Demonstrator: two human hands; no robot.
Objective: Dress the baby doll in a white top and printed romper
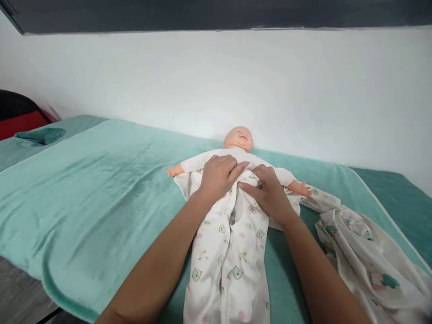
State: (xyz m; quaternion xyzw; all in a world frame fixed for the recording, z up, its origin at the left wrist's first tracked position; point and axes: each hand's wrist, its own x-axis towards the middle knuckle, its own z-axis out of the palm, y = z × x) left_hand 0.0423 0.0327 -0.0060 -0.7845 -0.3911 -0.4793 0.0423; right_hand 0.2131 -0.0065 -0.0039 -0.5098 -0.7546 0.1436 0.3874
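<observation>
A baby doll (pixel 239 137) lies on its back in a white long-sleeved top (pixel 202 160), its arms spread to the sides. Printed baby pants (pixel 232 265), white with small green animals, cover the doll's lower body and stretch toward me. At the left of the waist, my left hand (pixel 220 176) curls its fingers over the waistband, thumb pointing right. My right hand (pixel 272 192) grips the waistband on the other side between thumb and fingers. The hands hide much of the waistband and the doll's belly.
A green plush blanket (pixel 111 189) covers the surface under the doll. Printed white baby clothes (pixel 367 252) lie crumpled at the right, near my forearm. Behind stands a white wall (pixel 151 81) with a dark panel (pixel 216 15) above. A red and black object (pixel 22 117) is at far left.
</observation>
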